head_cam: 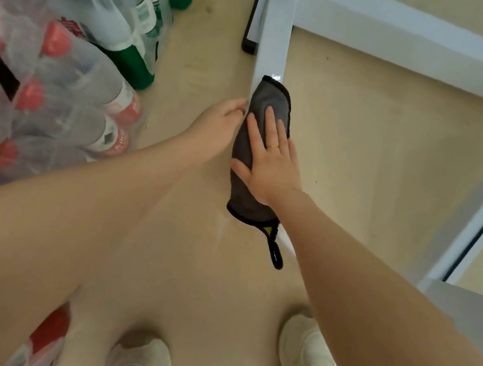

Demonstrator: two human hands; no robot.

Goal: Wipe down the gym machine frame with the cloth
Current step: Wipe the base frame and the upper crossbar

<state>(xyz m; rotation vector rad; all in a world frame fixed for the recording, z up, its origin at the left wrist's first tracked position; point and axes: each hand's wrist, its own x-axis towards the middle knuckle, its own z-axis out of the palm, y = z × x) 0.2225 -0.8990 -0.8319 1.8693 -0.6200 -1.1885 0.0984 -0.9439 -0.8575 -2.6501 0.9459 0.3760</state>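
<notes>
The floor (188,267) is tan, with open room between the bottles (72,97) packed at left and the white frame (272,51) at right. The frame's bar runs from the top toward the viewer, and a crossbar branches off to the right near the top. A grey cloth (269,101) with a black hem lies lengthwise along the bar, its loop hanging off the near end. The right hand (269,162) presses flat on the cloth, fingers straight and slightly spread. The left hand (216,126) reaches the bar's left edge beside the cloth, fingertips curled against it. Two white shoes (310,362) stand below.
</notes>
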